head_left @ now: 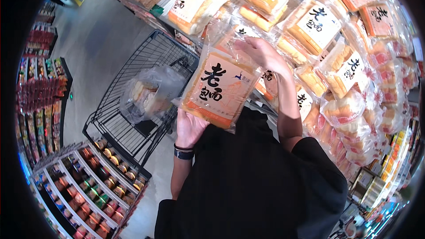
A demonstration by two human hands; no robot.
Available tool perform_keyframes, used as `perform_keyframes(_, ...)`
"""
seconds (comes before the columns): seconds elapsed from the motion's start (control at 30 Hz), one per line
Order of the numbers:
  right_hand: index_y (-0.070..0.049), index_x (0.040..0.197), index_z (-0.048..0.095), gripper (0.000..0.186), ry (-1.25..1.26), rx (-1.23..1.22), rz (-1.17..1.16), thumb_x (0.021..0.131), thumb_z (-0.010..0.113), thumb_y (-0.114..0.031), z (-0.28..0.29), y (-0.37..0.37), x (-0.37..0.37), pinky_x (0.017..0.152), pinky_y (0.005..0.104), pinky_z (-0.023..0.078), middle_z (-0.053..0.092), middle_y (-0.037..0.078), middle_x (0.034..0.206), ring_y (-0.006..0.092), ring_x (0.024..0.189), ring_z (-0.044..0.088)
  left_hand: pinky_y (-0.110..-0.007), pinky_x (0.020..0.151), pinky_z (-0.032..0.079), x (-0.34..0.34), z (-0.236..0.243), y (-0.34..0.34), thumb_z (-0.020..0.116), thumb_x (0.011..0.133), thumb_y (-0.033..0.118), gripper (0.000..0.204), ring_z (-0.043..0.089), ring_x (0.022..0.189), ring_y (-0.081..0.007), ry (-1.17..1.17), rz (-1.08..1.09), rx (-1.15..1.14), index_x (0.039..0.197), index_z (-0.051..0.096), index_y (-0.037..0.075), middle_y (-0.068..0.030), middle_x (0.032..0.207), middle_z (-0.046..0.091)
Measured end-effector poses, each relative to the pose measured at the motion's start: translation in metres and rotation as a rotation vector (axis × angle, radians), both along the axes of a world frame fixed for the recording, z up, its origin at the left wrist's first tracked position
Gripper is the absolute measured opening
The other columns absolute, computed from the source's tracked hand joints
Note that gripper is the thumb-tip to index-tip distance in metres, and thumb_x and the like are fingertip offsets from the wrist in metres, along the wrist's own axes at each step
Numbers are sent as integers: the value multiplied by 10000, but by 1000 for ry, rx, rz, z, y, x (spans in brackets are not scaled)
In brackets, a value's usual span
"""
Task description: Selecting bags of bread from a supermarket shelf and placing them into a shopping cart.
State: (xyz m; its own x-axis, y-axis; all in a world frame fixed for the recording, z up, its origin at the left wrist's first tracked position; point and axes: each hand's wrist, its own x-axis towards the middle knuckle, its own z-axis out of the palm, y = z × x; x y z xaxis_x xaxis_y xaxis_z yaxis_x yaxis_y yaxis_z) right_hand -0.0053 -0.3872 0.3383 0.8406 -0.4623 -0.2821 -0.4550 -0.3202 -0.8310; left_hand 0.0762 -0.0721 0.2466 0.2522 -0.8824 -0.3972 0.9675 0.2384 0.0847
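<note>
My left hand (191, 128) holds a clear bag of bread (220, 89) from its lower end, with most of the fingers behind it. The bag is flat and squarish, with a pale orange label and large black lettering, and it faces up in front of my chest. At the bag's upper right corner is my right hand (261, 54), its fingers stretched toward the loose plastic at the top. Whether those fingertips touch the plastic is hard to tell. A dark band circles my left wrist.
On my left stands a black wire shopping cart (126, 79) with a clear plastic bag of goods (148, 93) in it. Ahead and right rises a display heaped with similar bread bags (316, 24). Snack shelves (84, 190) stand at lower left, beside a grey floor (104, 24).
</note>
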Motion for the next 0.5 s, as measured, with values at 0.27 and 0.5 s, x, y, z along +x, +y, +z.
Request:
perform_keyframes(0.27, -43, 729, 513, 540, -81, 77, 47, 1006, 603, -497, -34, 16, 35, 560, 297, 339, 434, -29, 662, 85, 643, 383, -495, 1121, 446, 1, -1, 25, 305, 1090, 547, 680, 477, 1408, -307, 3, 151, 24, 1570, 336, 67, -136, 1582, 432)
perform_keyframes(0.5, -16, 1029, 712, 349, -99, 136, 174, 1036, 608, -349, -54, 39, 45, 660, 247, 418, 581, -37, 773, 61, 725, 494, -446, 1183, 376, 16, -35, 37, 347, 1085, 517, 657, 505, 1380, -304, -31, 377, 226, 1497, 432, 12, -166, 1501, 525)
